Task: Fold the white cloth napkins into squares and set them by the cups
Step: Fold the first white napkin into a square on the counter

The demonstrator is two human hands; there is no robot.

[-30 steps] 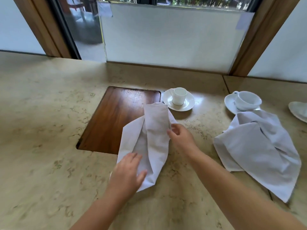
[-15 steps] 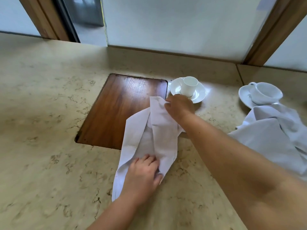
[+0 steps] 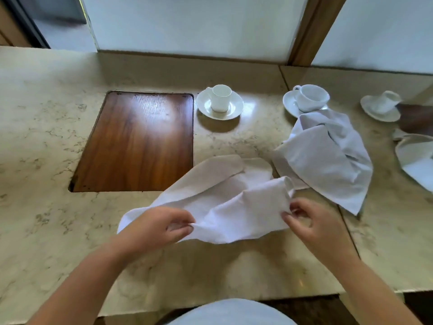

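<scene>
The left hand (image 3: 161,225) and right hand (image 3: 311,221) each pinch an end of a rumpled white cloth napkin (image 3: 225,200), lifted between them, not yet square. Beyond the right hand, a second crumpled white napkin (image 3: 328,158) lies unfolded against a white cup (image 3: 310,97); nothing looks finished.

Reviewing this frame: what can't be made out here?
- Head view: napkin corners, covered by the left hand and right hand.
- Second napkin drapes over the near rim of the wide cup's saucer.
- Far-right cloth, cut by the frame edge.
- Far-right cup is blurred.
</scene>
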